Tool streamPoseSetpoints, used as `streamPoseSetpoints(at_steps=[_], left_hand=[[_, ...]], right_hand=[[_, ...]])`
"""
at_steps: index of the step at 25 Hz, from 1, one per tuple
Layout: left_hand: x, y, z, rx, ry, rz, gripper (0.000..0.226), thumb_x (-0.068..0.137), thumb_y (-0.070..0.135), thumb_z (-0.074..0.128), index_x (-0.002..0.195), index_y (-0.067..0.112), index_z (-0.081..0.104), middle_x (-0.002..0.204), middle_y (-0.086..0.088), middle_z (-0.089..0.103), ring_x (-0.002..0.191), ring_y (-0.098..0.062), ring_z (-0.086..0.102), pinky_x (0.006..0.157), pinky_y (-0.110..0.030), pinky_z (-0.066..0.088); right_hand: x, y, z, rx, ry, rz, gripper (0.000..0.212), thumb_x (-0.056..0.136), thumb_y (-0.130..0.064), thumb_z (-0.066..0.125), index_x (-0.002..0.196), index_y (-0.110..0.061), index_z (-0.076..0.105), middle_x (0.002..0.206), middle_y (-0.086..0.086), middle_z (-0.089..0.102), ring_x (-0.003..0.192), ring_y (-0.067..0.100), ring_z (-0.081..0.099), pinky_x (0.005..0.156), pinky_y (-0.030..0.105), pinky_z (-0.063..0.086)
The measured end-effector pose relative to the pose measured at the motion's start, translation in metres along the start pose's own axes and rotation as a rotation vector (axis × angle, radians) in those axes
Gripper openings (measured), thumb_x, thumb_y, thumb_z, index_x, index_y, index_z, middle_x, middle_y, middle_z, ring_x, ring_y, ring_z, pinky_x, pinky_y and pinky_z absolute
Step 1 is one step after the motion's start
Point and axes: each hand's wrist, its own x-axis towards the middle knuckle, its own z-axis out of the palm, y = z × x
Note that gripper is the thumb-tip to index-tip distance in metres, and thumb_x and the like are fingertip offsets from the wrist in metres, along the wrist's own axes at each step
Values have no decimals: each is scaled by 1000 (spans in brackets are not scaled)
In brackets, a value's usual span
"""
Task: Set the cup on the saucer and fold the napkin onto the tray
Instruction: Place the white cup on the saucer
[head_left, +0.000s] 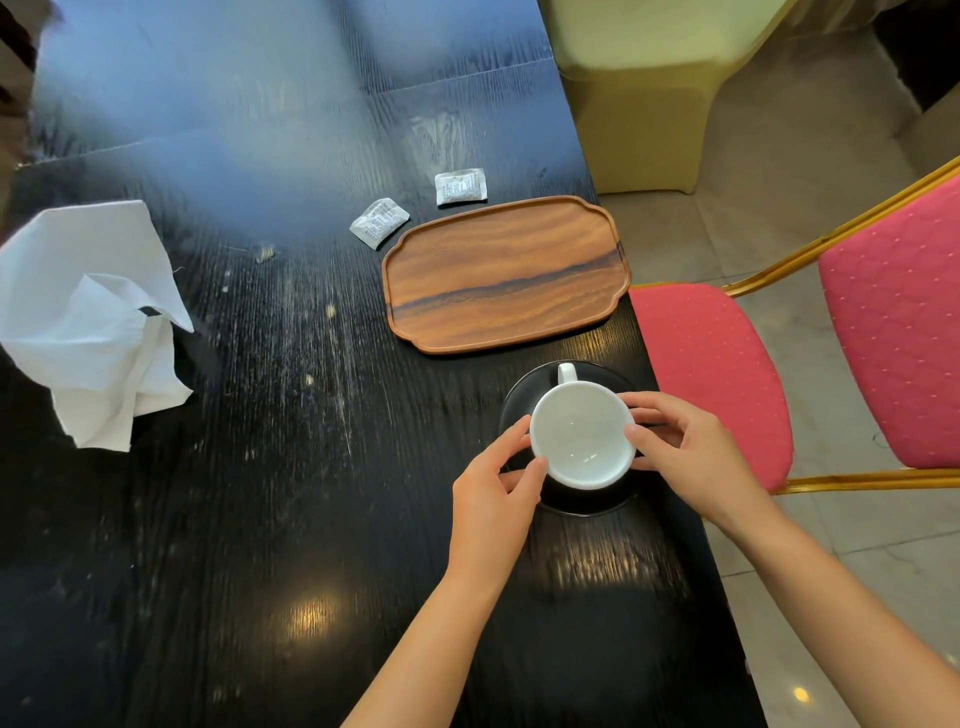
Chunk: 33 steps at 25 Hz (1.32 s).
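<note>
We have the white cup (582, 434) between both hands, right over the black saucer (524, 395), near the right edge of the dark table (270, 467). Our left hand (493, 493) has its fingertips on the cup's left side, & our right hand (685, 457) has its fingertips on the right side, so both hands are grasping the cup, w/ a light pinch, not a fist. The cup's handle points away from us, toward the tray. The cup looks empty. We can't tell if the cup's bottom is touching the saucer yet or just above it, b/c we look straight down on it. So step 1 looks almost done, or just done; we think the hands only need to let go. The wooden tray (506, 275) sits just past the saucer & has nothing on it. The white napkin (93, 322) is well apart, way over at the left edge of the table, all crumpled & not folded. So step 2 is not started: the napkin has to be picked up, folded & put on the tray. Two small packets (379, 222) (461, 186) lie near the tray's far side, not on it.
</note>
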Motion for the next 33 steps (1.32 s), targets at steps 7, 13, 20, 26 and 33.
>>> streamPoseSetpoints(at_steps=[7,13,20,26,33], left_hand=[[-1,18,-28,388,-41,124,42,89,33,57,129,30,49,105,13,63,88,-1,62,83,-26,53],[-10,62,-96,1016,27,352,38,92,42,45,125,24,50,106,6,63,95,-13,61,77,-31,50],[-46,70,-191,1127,262,334,40,91,42,47,122,19,53,97,0,65,83,-20,63,70,-32,48],[-72,33,-272,1061,408,263,43,90,41,51,127,19,52,94,1,67,80,-17,64,71,-33,54],[-75,-36,-367,967,390,252,46,89,36,53,131,16,49,119,0,61,107,-15,57,90,-30,49]], right_hand=[[-3,-29,-13,-428,108,-48,32,86,-19,60,118,-19,60,106,2,64,87,13,57,80,28,45],[-15,-101,18,-894,-25,-295,36,89,-31,50,124,-22,53,119,1,58,111,23,52,85,36,44],[-31,-187,102,-984,-75,-672,32,87,-30,50,114,-14,56,112,8,59,104,31,52,81,39,42],[-58,-211,188,-1050,-170,-796,51,91,-32,45,139,-19,33,134,8,44,121,27,41,93,39,39],[-68,-214,296,-1155,-184,-731,56,89,-26,52,141,-16,33,145,15,36,130,31,37,93,41,42]])
